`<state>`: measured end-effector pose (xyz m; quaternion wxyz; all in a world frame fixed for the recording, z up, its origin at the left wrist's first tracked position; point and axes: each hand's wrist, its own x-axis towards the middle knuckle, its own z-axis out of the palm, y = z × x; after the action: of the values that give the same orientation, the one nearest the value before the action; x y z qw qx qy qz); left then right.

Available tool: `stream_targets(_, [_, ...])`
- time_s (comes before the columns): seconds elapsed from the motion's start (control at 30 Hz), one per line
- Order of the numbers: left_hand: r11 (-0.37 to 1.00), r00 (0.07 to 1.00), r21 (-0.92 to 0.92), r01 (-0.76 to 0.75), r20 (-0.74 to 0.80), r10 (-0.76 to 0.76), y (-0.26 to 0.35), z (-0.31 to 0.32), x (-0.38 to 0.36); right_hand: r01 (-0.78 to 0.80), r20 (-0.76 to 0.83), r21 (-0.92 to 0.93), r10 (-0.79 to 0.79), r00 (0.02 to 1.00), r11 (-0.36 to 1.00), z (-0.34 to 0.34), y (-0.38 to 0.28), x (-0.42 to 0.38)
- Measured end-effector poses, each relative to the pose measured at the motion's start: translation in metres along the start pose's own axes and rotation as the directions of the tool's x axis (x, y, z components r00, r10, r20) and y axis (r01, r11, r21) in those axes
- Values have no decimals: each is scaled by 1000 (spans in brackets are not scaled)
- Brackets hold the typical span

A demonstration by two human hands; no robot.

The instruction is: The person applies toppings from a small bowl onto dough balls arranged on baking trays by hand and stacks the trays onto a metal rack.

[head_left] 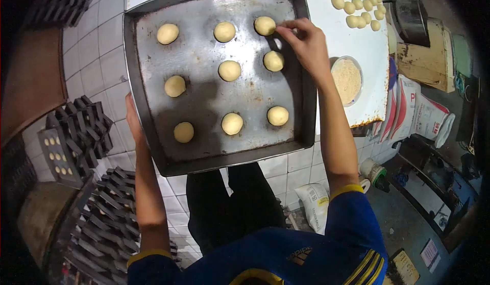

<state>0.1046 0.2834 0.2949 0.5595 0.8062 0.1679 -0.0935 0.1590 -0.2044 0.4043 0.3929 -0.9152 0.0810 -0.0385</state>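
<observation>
A square metal baking tray [199,96] spans the middle of the view, with pale round dough balls on it in three rows of three. My left hand [133,119] grips the tray's left side wall; its fingers are partly hidden. Over the tray's far right corner, my right hand [304,42] has thumb and forefinger pinched at the right edge of a dough ball [264,26]. Just nearer me lies another dough ball [273,60]. To the right of my right wrist stands a round bowl of pale crumbs or seeds [347,81].
Many loose dough balls [357,2] lie on the white table [375,60] at the far right. Stacked dark trays [104,218] fill the left side, one holding dough balls [57,155]. Printed sacks [416,109] stand right of the table, and a white sack [312,206] rests on the floor.
</observation>
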Motion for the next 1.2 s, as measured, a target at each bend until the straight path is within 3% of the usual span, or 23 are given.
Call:
stream_targets(0.07, [956, 986, 248, -159, -15, 168, 0, -2, 0, 175, -62, -76, -180, 982, 982, 28, 9, 18])
stream_targets(0.1, [954, 985, 254, -160, -18, 170, -1, -2, 1, 176, -64, -69, -181, 981, 982, 35, 12, 20])
stream_targets(0.17, [975, 995, 212, -70, -48, 82, 0, 0, 2, 290, -57, -395, -338, 939, 872, 43, 10, 23])
stream_targets(0.2, [975, 995, 213, -67, -51, 80, 1, 0, 3, 292, -54, -393, -339, 939, 872, 45, 10, 20])
stream_targets(0.27, [985, 998, 172, -8, -66, 19, 2, 2, 4, 387, 61, -601, -443, 895, 699, 43, 7, 10])
stream_targets(0.33, [984, 997, 176, -34, -62, 46, 1, 1, 3, 393, 84, -616, -439, 895, 683, 40, 1, -4])
stream_targets(0.4, [982, 996, 176, -65, -54, 76, -12, -3, 8, 404, 87, -520, -424, 902, 753, 27, -1, -13])
stream_targets(0.47, [937, 993, -327, 120, 19, -120, -33, -6, 19, 348, 24, -448, -378, 925, 823, -4, -1, -25])
stream_targets(0.53, [911, 992, -393, 128, 51, -117, -9, 3, 6, 39, -317, -309, -142, 938, 950, -52, 3, -43])
stream_targets(0.57, [888, 992, -440, 130, 59, -116, 5, 7, -2, -46, -313, -411, -94, 945, 910, -80, 22, -55])
stream_targets(0.6, [885, 991, -447, 133, 78, -110, 2, 9, -1, -129, -316, -502, -42, 948, 855, -102, 44, -69])
stream_targets(0.63, [945, 998, -320, 60, 43, -49, -5, 5, 4, -137, -325, -510, -42, 945, 849, -115, 61, -81])
stream_targets(0.7, [984, 986, -76, -162, 31, 165, -11, 2, 5, -355, -291, -610, 217, 932, 708, -127, 85, -95])
stream_targets(0.73, [983, 985, -79, -165, 32, 167, -9, 3, 4, -356, -294, -611, 215, 931, 708, -126, 83, -95])
stream_targets(0.8, [974, 999, -227, -21, 41, 31, -5, 2, 1, -342, -253, -682, 229, 940, 647, -117, 80, -99])
stream_targets(0.93, [982, 998, -186, -41, 35, 49, -9, 2, 1, -310, -277, -712, 154, 949, 631, -110, 96, -99])
stream_targets(1.0, [989, 993, -108, -103, 43, 108, -3, 3, -2, -302, -288, -686, 134, 948, 662, -111, 94, -100])
stream_targets(1.07, [990, 996, -121, -73, 32, 78, -7, 3, 0, -279, -290, -659, 107, 951, 699, -113, 94, -101])
stream_targets(1.13, [991, 999, -127, -40, 1, 40, -19, 2, 4, -275, -359, -287, 163, 919, 918, -122, 103, -105])
stream_targets(1.2, [939, 1000, -343, 5, 1, -6, -34, -3, 12, -378, -301, -108, 333, 894, 919, -128, 81, -104])
